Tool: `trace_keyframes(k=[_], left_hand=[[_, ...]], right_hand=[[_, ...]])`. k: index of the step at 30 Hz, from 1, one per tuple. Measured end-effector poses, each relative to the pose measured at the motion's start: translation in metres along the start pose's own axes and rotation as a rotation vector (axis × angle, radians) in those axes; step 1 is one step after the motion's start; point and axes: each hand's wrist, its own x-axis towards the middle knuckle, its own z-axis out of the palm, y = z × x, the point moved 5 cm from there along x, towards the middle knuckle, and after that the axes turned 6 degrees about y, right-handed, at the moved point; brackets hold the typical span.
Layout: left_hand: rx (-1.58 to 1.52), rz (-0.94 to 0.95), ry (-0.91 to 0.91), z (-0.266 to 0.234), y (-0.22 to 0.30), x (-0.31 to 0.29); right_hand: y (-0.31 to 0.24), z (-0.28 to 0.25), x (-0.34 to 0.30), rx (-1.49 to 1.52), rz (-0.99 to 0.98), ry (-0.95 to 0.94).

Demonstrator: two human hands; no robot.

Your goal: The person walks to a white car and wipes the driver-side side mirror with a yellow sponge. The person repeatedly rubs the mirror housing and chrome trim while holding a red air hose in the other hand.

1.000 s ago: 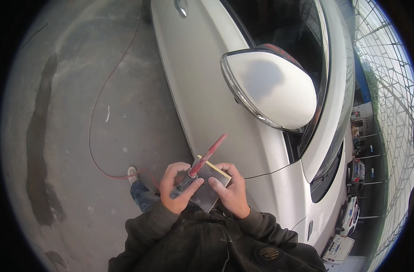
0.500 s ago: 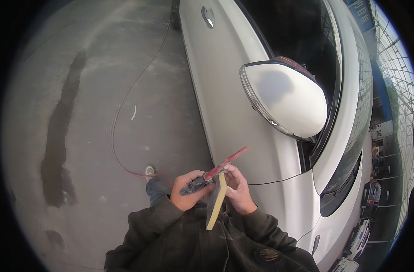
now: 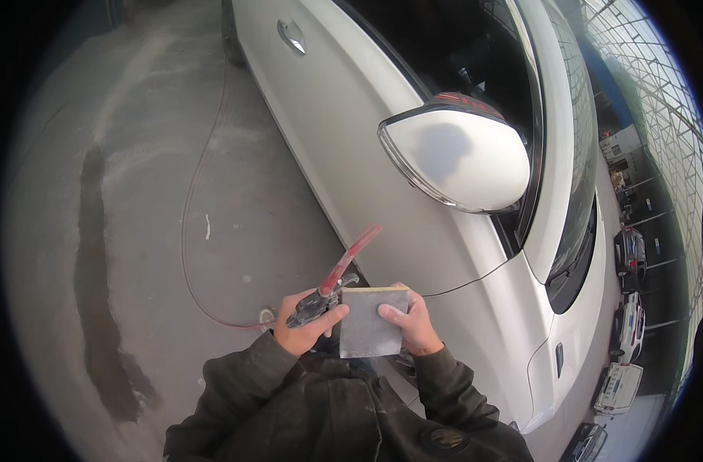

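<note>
My left hand [image 3: 296, 336] is closed around a black air blow gun [image 3: 313, 308], whose dusty red nozzle points up and to the right. My right hand [image 3: 421, 325] grips a sanding sponge pad [image 3: 367, 331] at its right side, the thumb pressed on the grey face. A thin strip of yellow foam shows along the pad's top edge. Both hands are close together in front of my body, with the pad's left edge beside the blow gun. Beyond them is a white car's side mirror [image 3: 494, 165], its cover marked with a grey patch.
The white car door [image 3: 328, 123] and front fender [image 3: 482, 316] stretch along my right. A thin red hose [image 3: 185, 231] curves over the grey floor [image 3: 151, 254] on my left, where a dark strip runs. Several other cars [image 3: 630, 327] stand at the far right.
The pad has turned from edge-on to show its broad grey face, and my right thumb now lies across it. My view has shifted, so the car sits further left.
</note>
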Motion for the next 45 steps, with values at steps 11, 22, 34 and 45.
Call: trace_keyframes(k=[11,22,34,45], left_hand=[[-0.117,0.023,0.036,-0.011,-0.035,0.004],[-0.154,0.023,0.028,-0.011,-0.086,0.018],[-0.192,-0.006,-0.033,-0.008,-0.093,0.044],[-0.160,-0.034,-0.083,-0.009,-0.079,0.060]], right_hand=[[-0.060,0.021,-0.012,-0.701,-0.220,0.138],[-0.221,0.052,0.045,-1.441,-0.881,0.506],[-0.234,0.058,0.052,-1.686,-1.041,0.534],[-0.242,0.067,0.049,-1.687,-0.960,0.551]])
